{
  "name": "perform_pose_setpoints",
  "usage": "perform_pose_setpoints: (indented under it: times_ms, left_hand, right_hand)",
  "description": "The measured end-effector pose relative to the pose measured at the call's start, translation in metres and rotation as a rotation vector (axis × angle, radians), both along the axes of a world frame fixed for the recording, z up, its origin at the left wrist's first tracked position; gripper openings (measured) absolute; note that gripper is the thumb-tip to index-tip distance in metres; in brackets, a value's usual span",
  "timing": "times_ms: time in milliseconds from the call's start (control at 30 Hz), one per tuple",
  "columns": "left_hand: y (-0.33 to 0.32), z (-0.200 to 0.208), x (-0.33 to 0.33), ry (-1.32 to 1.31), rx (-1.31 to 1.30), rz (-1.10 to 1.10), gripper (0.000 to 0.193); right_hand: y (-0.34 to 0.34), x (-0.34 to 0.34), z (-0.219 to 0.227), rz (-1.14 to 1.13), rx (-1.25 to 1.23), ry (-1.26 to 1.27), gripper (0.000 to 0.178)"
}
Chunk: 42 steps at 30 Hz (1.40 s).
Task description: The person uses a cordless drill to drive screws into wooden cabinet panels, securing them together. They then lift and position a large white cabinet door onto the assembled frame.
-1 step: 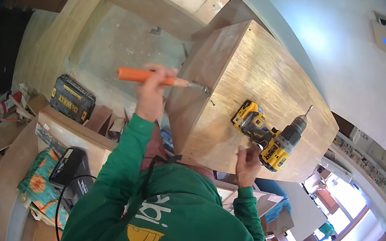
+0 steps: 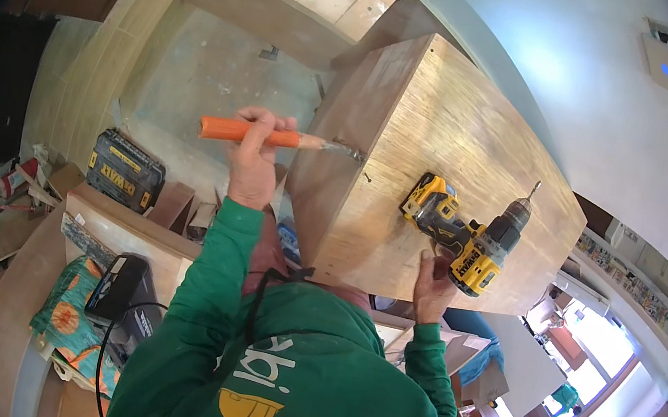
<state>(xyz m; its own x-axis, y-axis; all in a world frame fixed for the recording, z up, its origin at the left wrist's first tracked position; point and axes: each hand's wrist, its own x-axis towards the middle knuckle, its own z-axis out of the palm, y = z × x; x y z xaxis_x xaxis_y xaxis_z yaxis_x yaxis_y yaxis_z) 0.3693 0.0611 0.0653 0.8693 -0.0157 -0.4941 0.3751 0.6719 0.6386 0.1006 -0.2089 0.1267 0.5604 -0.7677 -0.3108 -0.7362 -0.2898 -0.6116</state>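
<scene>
Light is strongest to the lower right of the cordless drill (image 2: 478, 259), where the window (image 2: 591, 355) burns out to white, while above the drill a bluish-white glare spreads across the pale wall (image 2: 542, 67). Under the drill, the wooden box (image 2: 458, 115) shows a warm sheen on its top, its side face to the drill's left lies in duller shade, and a dark area (image 2: 4, 94) farther left sinks to near-black. Around the drill edges look fairly crisp, but far out from it straight lines bow, small details soften and black vignetting rounds the view.
</scene>
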Motion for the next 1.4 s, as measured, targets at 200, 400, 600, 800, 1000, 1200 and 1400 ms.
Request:
perform_pose_setpoints:
  times_ms: [200, 400, 600, 800, 1000, 1200, 1400]
  left_hand:
    - [0.010, 0.039, 0.020, 0.005, 0.250, 0.190, 0.034]
    - [0.023, 0.056, 0.030, 0.026, 0.249, 0.196, 0.034]
    - [0.046, 0.048, 0.044, -0.179, 0.756, -0.095, 0.018]
    - [0.062, 0.060, 0.060, -0.277, 0.993, -0.495, 0.018]
    - [0.069, 0.071, 0.071, -0.376, 1.146, -0.738, 0.018]
    - [0.048, 0.072, 0.081, -0.929, 1.767, -1.078, 0.026]
    - [0.001, 0.043, 0.073, -1.046, 1.769, -1.298, 0.023]
  right_hand:
    - [-0.031, 0.032, 0.010, 0.282, -0.171, -0.236, 0.065]
    - [-0.014, 0.080, 0.013, 0.163, 0.028, -0.428, 0.060]
    - [0.047, 0.145, 0.077, -0.163, 0.709, -0.414, 0.041]
    - [0.087, 0.188, 0.079, 0.001, 0.591, -0.210, 0.038]
    - [0.070, 0.232, 0.076, 0.155, 0.367, -0.076, 0.036]
    - [0.063, 0.255, 0.072, 0.120, 0.512, -0.068, 0.034]
    - [0.067, 0.245, 0.076, 0.116, 0.552, -0.047, 0.026]
